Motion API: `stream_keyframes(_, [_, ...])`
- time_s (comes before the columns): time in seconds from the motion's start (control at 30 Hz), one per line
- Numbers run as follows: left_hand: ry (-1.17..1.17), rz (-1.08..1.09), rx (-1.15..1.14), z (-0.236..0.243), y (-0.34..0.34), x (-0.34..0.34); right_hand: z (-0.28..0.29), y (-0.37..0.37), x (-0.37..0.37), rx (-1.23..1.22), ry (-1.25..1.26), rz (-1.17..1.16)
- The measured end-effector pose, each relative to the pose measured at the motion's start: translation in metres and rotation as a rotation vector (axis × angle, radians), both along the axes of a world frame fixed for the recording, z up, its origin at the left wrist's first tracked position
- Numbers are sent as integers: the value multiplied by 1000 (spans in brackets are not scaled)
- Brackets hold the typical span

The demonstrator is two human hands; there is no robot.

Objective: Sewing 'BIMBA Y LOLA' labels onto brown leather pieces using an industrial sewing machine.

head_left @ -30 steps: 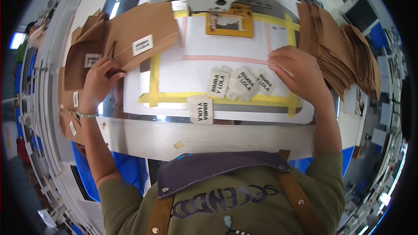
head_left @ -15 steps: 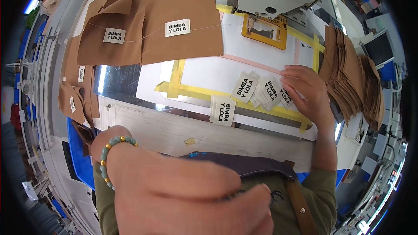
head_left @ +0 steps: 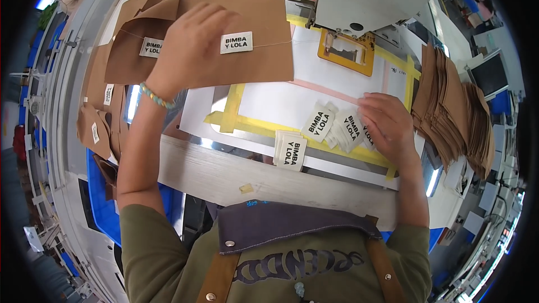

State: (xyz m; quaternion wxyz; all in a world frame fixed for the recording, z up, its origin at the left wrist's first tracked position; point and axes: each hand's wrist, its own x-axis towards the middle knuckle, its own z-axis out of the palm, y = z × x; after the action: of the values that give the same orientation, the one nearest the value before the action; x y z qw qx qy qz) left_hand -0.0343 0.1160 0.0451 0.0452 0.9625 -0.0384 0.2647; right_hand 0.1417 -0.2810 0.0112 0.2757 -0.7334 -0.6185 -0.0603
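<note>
My left hand (head_left: 193, 47), a beaded bracelet on its wrist, hovers over or touches a brown panel (head_left: 264, 67) that has a white label (head_left: 236, 42) on it. Its fingers bend toward the right and are slightly blurred, so I cannot make out a grip. A second brown panel (head_left: 126, 67) with a label lies partly under that hand, and a thread runs between the two. My right hand (head_left: 388, 126) rests at the right end of a fanned group of white labels (head_left: 349, 129), fingers stretched out. Nearer to me sits a small stack of labels (head_left: 289, 150).
A white sewing machine (head_left: 359, 0) stands at the far side, with a yellow frame (head_left: 346, 53) beneath its head. Yellow tape (head_left: 230, 109) marks the white work plate. Stacked brown panels (head_left: 443, 101) hang at the right. A blue bin (head_left: 104, 207) stands at the lower left.
My left hand has swung from close in front of me up and away onto the brown panels. My right hand stays by the labels.
</note>
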Motion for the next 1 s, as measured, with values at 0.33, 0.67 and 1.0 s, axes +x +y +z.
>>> stream_keyframes(0.33, [164, 421, -73, -96, 93, -36, -6, -4, -3, 30, 15, -49])
stream_keyframes(0.67, [2, 551, 253, -97, 118, -38, -11, -2, 9, 122, 51, -84])
stream_keyframes(1.0, [284, -41, -112, -23, -64, 3, 63, -54, 38, 154, -302, -464])
